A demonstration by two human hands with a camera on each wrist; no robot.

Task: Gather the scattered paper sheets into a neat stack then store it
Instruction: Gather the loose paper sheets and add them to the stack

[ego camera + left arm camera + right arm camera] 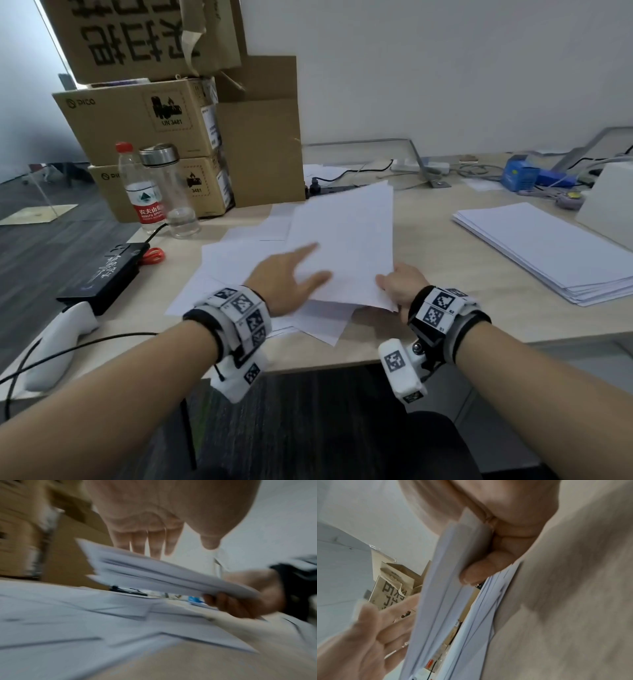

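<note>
My right hand [399, 286] grips the near corner of a bundle of white sheets [346, 243], lifted and tilted above the desk; its fingers [476, 574] curl under the bundle [447, 588], thumb on top. My left hand [291, 274] hovers with straight, spread fingers at the bundle's left edge, over its top face. From the left wrist, the fingers [154, 545] hang just above the bundle [154, 574]. More loose sheets [239, 263] lie scattered and overlapping on the desk beneath, also blurred in the foreground [85, 615].
A neat paper stack [555, 250] lies at the right. Cardboard boxes [147, 130], a water bottle [144, 192] and a glass bottle [171, 192] stand at the back left. A black box [109, 270], white controller [61, 339] and cables sit left; blue items [527, 174] at the back right.
</note>
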